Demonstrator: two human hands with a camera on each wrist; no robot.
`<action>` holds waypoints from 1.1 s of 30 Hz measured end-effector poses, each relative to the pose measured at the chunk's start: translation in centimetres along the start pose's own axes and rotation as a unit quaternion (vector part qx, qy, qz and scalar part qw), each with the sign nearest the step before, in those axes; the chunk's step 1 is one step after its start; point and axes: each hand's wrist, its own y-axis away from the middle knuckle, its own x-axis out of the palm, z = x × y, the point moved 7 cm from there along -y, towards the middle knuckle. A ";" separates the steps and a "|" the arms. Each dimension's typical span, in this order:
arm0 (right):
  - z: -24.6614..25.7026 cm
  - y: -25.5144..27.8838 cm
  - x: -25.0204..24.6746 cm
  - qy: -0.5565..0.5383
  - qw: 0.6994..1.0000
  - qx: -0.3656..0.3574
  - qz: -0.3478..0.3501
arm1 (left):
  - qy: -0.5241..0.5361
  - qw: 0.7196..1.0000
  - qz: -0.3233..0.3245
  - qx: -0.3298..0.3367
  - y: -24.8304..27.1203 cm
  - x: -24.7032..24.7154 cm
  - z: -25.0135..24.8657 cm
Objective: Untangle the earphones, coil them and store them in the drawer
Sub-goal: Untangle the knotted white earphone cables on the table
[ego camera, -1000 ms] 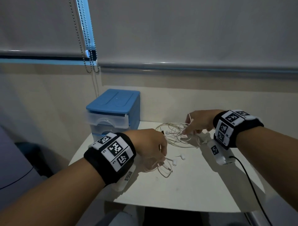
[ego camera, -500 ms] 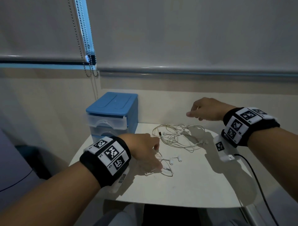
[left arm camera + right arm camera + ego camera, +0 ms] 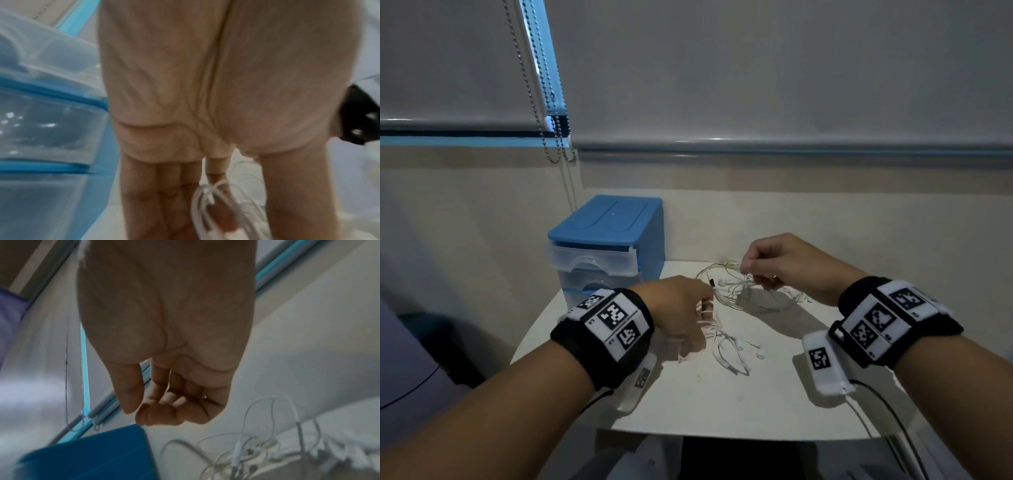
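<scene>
White earphones lie in a tangle (image 3: 726, 284) at the back of the small white table (image 3: 722, 404), with two earbuds and a loop (image 3: 739, 346) nearer me. My left hand (image 3: 705, 305) hovers over the near loop. The left wrist view shows cable (image 3: 205, 203) looped over its forefinger (image 3: 216, 178), beside the thumb. My right hand (image 3: 748, 269) hangs just over the far tangle (image 3: 246, 451), fingers curled, thumb and forefinger close together (image 3: 139, 412). No strand shows between them. The blue drawer unit (image 3: 609, 240) stands at the back left, its clear drawers (image 3: 592, 257) pushed in.
A wall and lowered blinds stand close behind the table, with bead chains (image 3: 551, 102) hanging at the left. A dark cable (image 3: 887, 411) trails from my right wrist over the table's right edge. A grey-purple surface (image 3: 400, 359) lies left of the table.
My right hand rose off the tangle half a second ago and has come back down onto it. My left hand has shifted slightly away from me, the cable still on its fingers.
</scene>
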 end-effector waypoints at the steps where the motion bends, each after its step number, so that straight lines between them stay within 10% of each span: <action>1: -0.1 0.1 0.6 -0.024 1.000 0.002 0.011 | 0.020 1.000 -0.014 0.006 -0.1 -0.4 0.2; 20: -2.2 -2.2 2.7 -0.073 0.996 -0.002 0.055 | 0.484 0.830 -0.265 0.084 -2.9 -4.8 1.9; 33: -1.6 -4.3 1.2 -0.348 0.930 -0.097 -0.072 | 0.631 0.746 -0.151 0.149 -4.9 -2.9 0.8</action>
